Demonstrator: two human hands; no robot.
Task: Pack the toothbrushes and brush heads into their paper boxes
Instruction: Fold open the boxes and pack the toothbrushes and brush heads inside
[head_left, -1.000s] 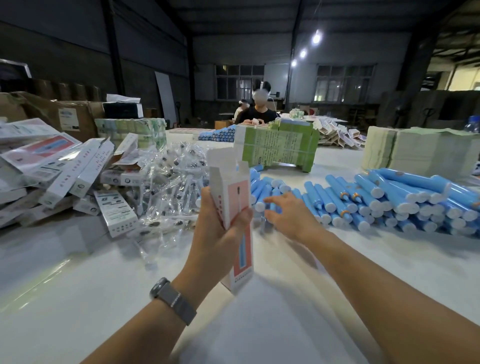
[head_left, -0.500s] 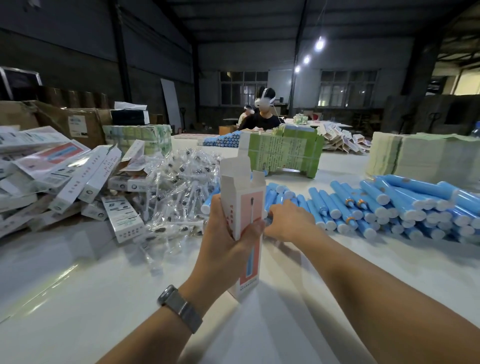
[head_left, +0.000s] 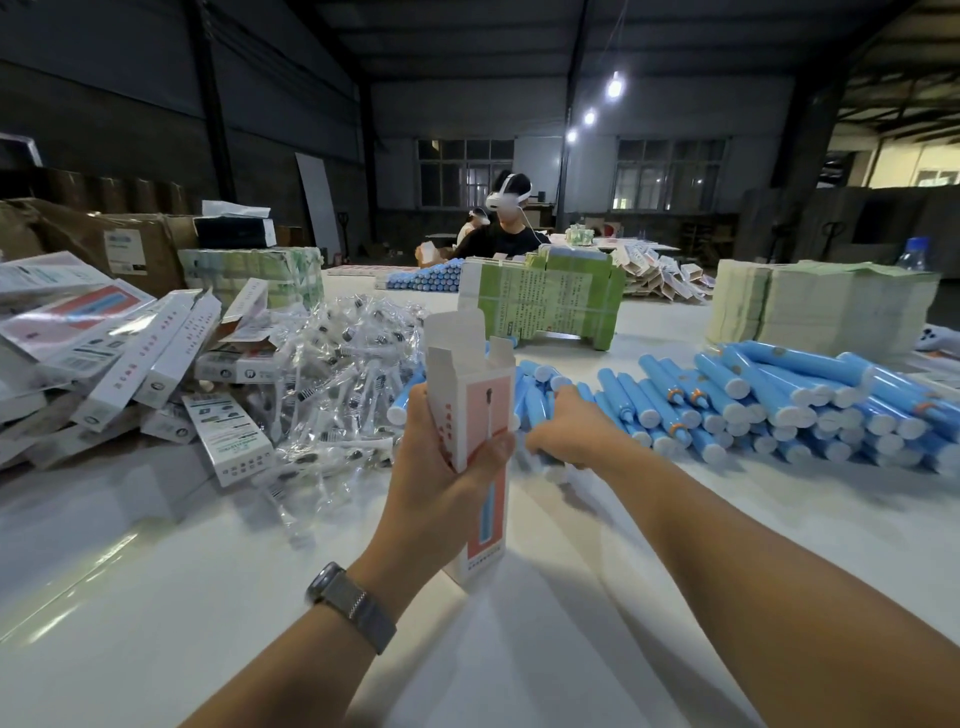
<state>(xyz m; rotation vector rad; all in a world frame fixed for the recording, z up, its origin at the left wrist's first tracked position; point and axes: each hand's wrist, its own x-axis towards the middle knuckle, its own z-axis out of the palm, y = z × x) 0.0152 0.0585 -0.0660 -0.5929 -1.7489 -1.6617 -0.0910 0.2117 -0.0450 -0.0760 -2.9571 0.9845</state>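
My left hand (head_left: 447, 467) grips an upright white-and-pink paper box (head_left: 475, 410) whose top flaps stand open. Its lower end rests near the white table (head_left: 156, 597). Just right of the box, my right hand (head_left: 576, 441) is curled around a blue toothbrush handle at the near edge of the pile of blue toothbrush handles (head_left: 753, 400); motion blur hides the grip itself. A heap of bagged brush heads (head_left: 343, 374) lies left of the box.
Packed and flat white boxes (head_left: 130, 358) are piled at the left. Green bundled leaflets (head_left: 545, 306) and a stack of folded paper (head_left: 815, 306) stand behind the handles. A person with a headset (head_left: 506, 223) sits at the far side.
My right hand has pulled back toward me from the pile with its fingers curled. The box in my left hand has stayed upright, and the view has shifted slightly.
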